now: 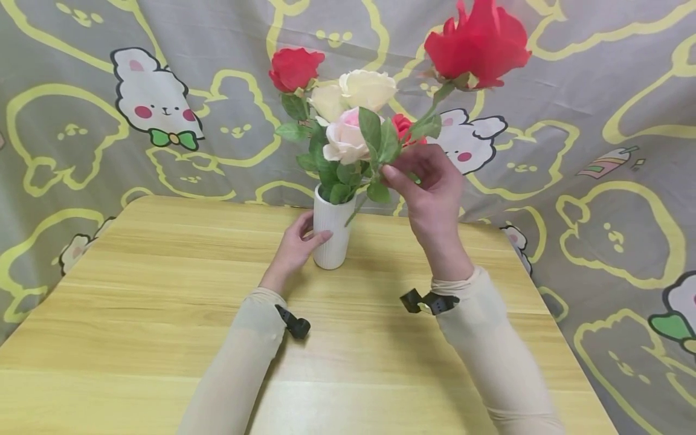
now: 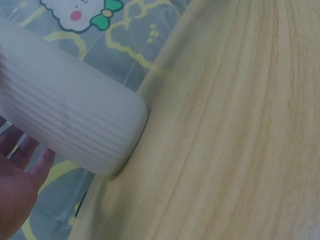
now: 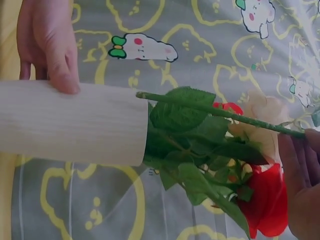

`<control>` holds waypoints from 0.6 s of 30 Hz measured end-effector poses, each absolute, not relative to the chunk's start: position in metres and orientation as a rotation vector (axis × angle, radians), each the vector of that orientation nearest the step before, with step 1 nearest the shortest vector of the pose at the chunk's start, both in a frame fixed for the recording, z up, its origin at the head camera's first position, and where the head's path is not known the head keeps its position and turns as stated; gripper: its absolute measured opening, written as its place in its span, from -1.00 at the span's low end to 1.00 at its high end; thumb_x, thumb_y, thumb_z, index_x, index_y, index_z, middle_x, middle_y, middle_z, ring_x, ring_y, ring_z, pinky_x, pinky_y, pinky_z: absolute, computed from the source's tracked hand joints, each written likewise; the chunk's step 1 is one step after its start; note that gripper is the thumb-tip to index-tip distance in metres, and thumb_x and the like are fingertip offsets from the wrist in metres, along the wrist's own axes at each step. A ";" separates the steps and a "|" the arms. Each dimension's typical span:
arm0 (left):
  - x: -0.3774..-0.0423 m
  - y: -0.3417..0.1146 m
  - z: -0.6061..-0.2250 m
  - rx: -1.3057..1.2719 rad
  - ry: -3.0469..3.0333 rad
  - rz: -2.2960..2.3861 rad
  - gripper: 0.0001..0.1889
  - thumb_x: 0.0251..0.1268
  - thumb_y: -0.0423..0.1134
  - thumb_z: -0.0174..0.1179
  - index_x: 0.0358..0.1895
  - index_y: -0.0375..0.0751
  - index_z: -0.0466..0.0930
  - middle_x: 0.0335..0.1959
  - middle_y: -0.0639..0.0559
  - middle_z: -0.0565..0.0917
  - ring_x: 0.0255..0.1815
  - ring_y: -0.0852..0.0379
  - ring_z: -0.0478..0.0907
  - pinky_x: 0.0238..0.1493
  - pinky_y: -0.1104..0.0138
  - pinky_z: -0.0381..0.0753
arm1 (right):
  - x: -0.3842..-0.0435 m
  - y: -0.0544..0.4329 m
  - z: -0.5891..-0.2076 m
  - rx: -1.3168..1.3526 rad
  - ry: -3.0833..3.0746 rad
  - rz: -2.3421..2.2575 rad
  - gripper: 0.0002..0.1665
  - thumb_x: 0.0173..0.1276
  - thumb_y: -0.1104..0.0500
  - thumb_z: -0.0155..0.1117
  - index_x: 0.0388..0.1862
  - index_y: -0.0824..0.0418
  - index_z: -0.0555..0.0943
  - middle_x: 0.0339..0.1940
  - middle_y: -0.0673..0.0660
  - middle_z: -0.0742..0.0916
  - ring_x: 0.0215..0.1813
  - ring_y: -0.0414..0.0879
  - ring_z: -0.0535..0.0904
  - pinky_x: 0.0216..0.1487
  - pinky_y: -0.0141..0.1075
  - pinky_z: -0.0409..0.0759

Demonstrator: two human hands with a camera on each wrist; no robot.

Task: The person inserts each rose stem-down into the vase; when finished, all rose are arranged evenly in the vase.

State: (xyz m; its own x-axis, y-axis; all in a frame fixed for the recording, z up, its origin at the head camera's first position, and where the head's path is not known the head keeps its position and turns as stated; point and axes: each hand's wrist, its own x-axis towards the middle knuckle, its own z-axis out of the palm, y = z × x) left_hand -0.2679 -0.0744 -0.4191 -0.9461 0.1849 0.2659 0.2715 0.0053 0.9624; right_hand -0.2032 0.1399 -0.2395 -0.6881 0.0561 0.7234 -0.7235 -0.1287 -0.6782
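A ribbed white vase (image 1: 331,241) stands upright on the table, filled with leafy rose stems. My left hand (image 1: 296,244) holds it from the left, thumb across the near side; in the left wrist view its fingers (image 2: 42,165) lie along the vase. My right hand (image 1: 435,193) pinches the green stem (image 3: 215,108) of a large red rose (image 1: 481,48), which leans up to the right. This stem's lower end shows outside the vase, close by the rim. In the vase are a pale pink rose (image 1: 346,139), cream roses (image 1: 368,90) and a red rose (image 1: 295,68).
The wood-grain table (image 1: 163,314) reaches back to a grey curtain (image 1: 228,121) with yellow outlines and white rabbits, right behind the vase. Each wrist wears a small black camera on a strap, over pale sleeves (image 1: 234,362).
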 end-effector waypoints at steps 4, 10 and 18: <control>-0.269 -0.075 -0.418 -0.494 -2.194 -2.116 -0.36 0.33 -0.27 0.30 0.41 -0.31 0.27 0.32 -0.23 0.42 0.34 -0.08 0.34 0.36 0.17 0.37 | -0.207 0.133 -0.240 0.747 -1.557 1.862 -0.71 0.13 0.60 0.34 -0.26 0.33 0.57 -0.34 0.16 0.71 -0.28 -0.04 0.66 -0.24 -0.11 0.75; -0.256 -0.075 -0.399 -0.482 -2.209 -2.148 -0.36 0.32 -0.34 0.29 0.41 -0.40 0.24 0.32 -0.31 0.40 0.35 -0.16 0.32 0.37 0.15 0.36 | -0.213 0.124 -0.238 0.722 -1.497 1.839 -0.76 0.16 0.56 0.34 -0.25 0.36 0.55 -0.35 0.18 0.68 -0.32 0.02 0.61 -0.25 -0.13 0.74; -0.251 -0.075 -0.394 -0.487 -2.196 -2.162 -0.37 0.32 -0.36 0.29 0.39 -0.44 0.25 0.30 -0.34 0.40 0.33 -0.19 0.33 0.36 0.10 0.36 | -0.220 0.119 -0.238 0.676 -1.543 1.679 -0.79 0.20 0.51 0.36 -0.24 0.39 0.54 -0.33 0.16 0.70 -0.31 0.04 0.63 -0.23 -0.21 0.71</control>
